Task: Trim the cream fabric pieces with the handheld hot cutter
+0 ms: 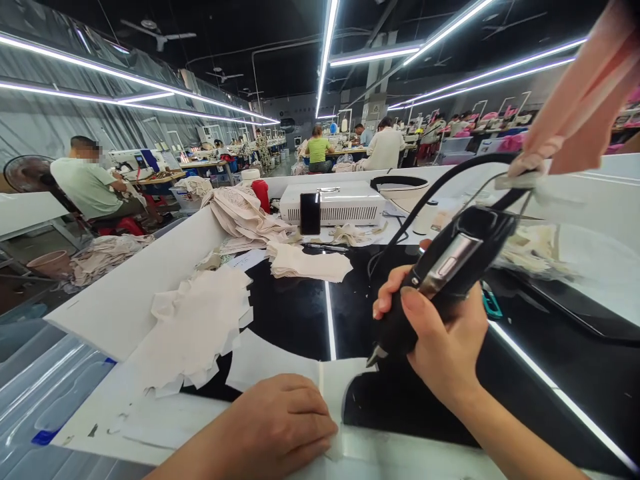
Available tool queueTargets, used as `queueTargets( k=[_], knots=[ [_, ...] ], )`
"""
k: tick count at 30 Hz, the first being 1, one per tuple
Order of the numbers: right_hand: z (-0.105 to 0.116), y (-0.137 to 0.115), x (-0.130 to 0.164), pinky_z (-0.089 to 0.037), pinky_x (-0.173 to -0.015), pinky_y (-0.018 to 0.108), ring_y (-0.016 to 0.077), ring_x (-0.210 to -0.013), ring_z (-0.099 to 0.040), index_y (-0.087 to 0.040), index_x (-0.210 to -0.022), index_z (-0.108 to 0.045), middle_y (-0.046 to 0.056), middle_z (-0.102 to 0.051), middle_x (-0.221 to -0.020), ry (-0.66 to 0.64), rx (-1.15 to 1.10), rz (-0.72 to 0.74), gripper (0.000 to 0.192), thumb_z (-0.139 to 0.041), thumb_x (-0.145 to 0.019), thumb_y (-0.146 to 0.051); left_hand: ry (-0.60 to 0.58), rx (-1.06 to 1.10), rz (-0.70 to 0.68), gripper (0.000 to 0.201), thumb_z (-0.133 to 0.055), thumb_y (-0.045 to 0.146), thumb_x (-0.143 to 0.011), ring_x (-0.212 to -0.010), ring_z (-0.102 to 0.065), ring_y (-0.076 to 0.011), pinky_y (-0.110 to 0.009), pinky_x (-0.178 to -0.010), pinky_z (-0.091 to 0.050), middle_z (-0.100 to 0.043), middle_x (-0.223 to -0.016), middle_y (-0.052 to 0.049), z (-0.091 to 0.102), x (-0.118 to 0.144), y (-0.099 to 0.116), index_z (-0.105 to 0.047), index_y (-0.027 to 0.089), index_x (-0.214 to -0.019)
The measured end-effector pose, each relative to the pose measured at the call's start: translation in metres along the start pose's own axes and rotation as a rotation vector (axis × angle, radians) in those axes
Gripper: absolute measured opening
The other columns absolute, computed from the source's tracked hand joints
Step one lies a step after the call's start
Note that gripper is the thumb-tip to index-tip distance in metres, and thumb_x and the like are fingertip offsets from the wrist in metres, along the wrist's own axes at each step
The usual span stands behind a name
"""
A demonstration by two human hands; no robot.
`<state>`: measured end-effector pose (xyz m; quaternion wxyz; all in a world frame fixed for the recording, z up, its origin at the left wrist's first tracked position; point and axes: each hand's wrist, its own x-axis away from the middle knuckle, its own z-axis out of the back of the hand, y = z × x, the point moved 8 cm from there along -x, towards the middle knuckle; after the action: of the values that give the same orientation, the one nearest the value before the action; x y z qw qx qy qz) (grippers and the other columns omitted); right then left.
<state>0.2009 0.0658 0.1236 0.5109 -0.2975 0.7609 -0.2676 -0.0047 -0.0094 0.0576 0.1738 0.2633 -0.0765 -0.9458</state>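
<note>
Black glass tabletop point(295, 313), lit from beneath by a bright strip, carries the work at this garment-factory station, with white boards walling it in and rows of people at sewing tables behind under long ceiling lights. Cream fabric pieces point(195, 327) lie heaped at the left, more cloth beyond them beside a white machine point(345, 203). At the near edge, a white sheet point(280, 363) lies flat on the glass. The left hand point(280, 423) presses down on it, fingers curled and flat, holding nothing. The right hand point(443, 340) has its fingers wrapped tight around a black corded tool point(440, 277). Its long axis slopes from upper right down to lower left, the metal tip just above the sheet's right edge, close beside the left hand's fingertips. The right hand is the nearer to that edge; the cord trails back toward the machine.
</note>
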Motion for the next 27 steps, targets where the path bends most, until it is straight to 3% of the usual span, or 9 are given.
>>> queueTargets(
  k=[6, 13, 19, 27],
  knots=[
    [0.011, 0.010, -0.009, -0.061, -0.056, 0.028, 0.0128, -0.060, -0.068, -0.028, -0.102, -0.061, -0.006, -0.073, -0.087, 0.020, 0.035, 0.022, 0.028, -0.088, -0.095, -0.032, 0.058, -0.083, -0.017, 0.022, -0.051, 0.021, -0.121, -0.098, -0.078, -0.0162, -0.031, -0.110, -0.063, -0.081, -0.106, -0.004, 0.006, -0.026, 0.000, -0.073, 0.016, -0.119],
    [0.011, 0.006, -0.009, -0.062, -0.053, 0.027, 0.0125, -0.057, -0.067, -0.027, -0.100, -0.061, -0.006, -0.073, -0.083, 0.039, 0.074, 0.024, 0.025, -0.083, -0.091, -0.021, 0.050, -0.243, -0.013, 0.017, -0.064, 0.022, -0.115, -0.104, -0.075, -0.0223, -0.039, -0.103, -0.068, -0.077, -0.110, -0.006, -0.016, -0.057, -0.012, -0.070, 0.016, -0.130],
    [0.011, 0.005, -0.008, -0.060, -0.052, 0.027, 0.0132, -0.056, -0.064, -0.028, -0.099, -0.060, -0.006, -0.070, -0.080, 0.027, 0.094, 0.001, 0.025, -0.082, -0.090, -0.023, -0.001, -0.310, -0.007, 0.017, -0.066, 0.026, -0.115, -0.100, -0.074, -0.0210, -0.036, -0.094, -0.068, -0.075, -0.109, -0.006, -0.031, -0.054, -0.021, -0.070, 0.016, -0.127],
    [0.010, 0.009, -0.005, -0.060, -0.053, 0.031, 0.0150, -0.056, -0.064, -0.029, -0.101, -0.060, -0.006, -0.069, -0.080, 0.028, 0.124, -0.022, 0.026, -0.083, -0.090, -0.029, 0.050, -0.279, 0.011, 0.023, -0.050, 0.025, -0.121, -0.101, -0.076, -0.0208, -0.036, -0.092, -0.068, -0.077, -0.110, -0.006, -0.022, -0.046, -0.019, -0.071, 0.016, -0.126]
  ],
)
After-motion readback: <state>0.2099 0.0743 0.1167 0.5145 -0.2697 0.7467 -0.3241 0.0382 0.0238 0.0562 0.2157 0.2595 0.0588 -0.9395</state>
